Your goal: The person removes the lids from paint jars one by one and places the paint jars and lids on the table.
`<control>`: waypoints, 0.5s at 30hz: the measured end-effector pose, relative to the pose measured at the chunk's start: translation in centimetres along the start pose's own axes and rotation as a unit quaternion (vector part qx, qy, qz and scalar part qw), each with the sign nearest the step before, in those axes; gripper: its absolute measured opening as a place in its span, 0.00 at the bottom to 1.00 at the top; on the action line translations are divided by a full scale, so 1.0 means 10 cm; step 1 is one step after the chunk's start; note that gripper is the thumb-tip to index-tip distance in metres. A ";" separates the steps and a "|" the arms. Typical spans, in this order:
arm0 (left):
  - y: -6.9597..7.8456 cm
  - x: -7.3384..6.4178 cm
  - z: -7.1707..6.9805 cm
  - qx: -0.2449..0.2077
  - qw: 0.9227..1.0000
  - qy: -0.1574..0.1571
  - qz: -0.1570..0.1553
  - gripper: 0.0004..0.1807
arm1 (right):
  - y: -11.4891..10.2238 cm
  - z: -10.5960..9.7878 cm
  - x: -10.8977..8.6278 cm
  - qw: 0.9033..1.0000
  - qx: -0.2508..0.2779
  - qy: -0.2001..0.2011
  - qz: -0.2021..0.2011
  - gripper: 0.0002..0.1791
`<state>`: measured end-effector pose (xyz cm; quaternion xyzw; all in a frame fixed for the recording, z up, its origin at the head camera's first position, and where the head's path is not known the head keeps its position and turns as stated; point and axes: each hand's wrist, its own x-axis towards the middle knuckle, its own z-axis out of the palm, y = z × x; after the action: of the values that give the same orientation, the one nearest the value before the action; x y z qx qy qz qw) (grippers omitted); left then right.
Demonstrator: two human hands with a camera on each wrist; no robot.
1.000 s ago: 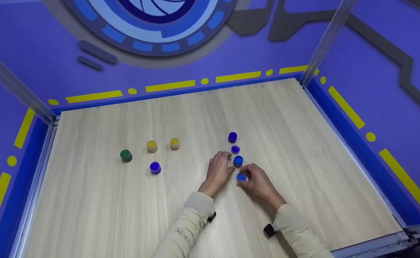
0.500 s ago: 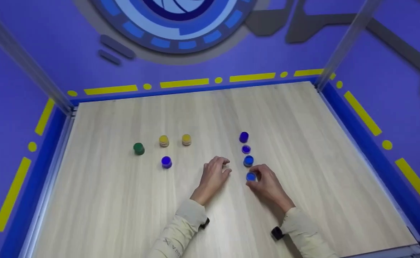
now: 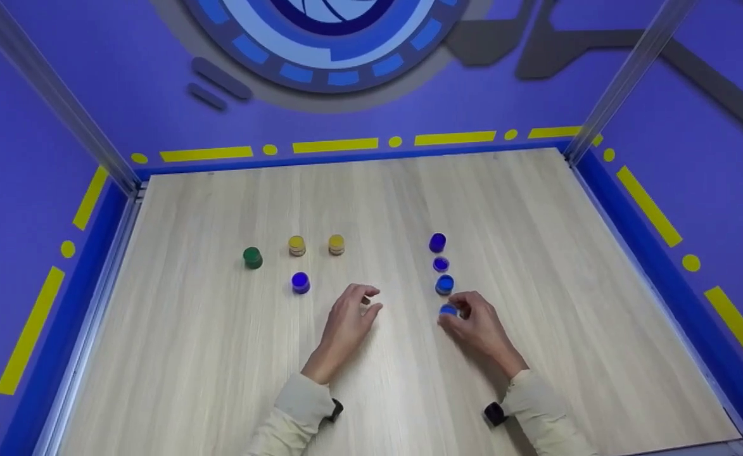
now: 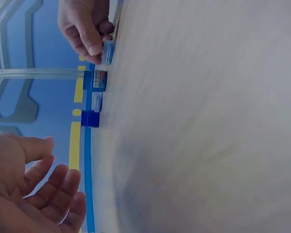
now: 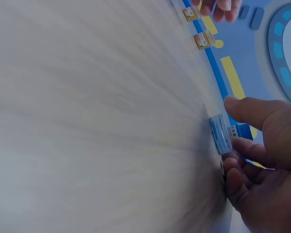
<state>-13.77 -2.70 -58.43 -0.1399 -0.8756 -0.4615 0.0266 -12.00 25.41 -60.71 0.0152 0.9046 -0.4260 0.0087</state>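
My right hand (image 3: 482, 326) has its thumb and index finger round a flat, translucent blue lid (image 3: 448, 310) lying on the wooden table. In the right wrist view the lid (image 5: 220, 134) sits between thumb and fingers; whether the thumb presses on it is hard to tell. Just beyond stands a small blue jar with a label (image 3: 444, 284), followed by a flat purple lid (image 3: 441, 264) and a dark purple jar (image 3: 437, 242), all in one line. My left hand (image 3: 349, 323) holds nothing; its fingers are loosely bent above the table, left of this row.
Further left on the table (image 3: 187, 354) stand two yellow-topped jars (image 3: 297, 246), a green jar (image 3: 253, 258) and a purple jar (image 3: 301, 283). Blue-purple panels (image 3: 320, 130) with yellow marks enclose the table at the back and sides.
My left hand has drawn away to the left from beside the row of jars and lids. The right hand has stayed at the blue lid. The head view has shifted slightly.
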 end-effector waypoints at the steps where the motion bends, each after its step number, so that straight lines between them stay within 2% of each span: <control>1: -0.02 -0.02 -0.04 0.000 1.000 0.003 -0.006 0.12 | 0.00 0.00 0.00 1.000 0.001 0.001 0.001 0.21; 9: -0.19 -0.18 -0.29 0.000 0.999 0.037 -0.023 0.12 | 0.00 -0.02 0.01 1.000 0.009 -0.003 0.001 0.22; 15: -0.26 -0.19 -0.41 0.008 0.997 0.070 -0.043 0.14 | 0.02 -0.01 0.01 1.000 0.008 0.005 -0.022 0.22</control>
<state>-12.95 -7.81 -58.51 -0.0693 -0.8803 -0.4642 0.0695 -12.13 25.60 -60.85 -0.0025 0.9012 -0.4333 -0.0053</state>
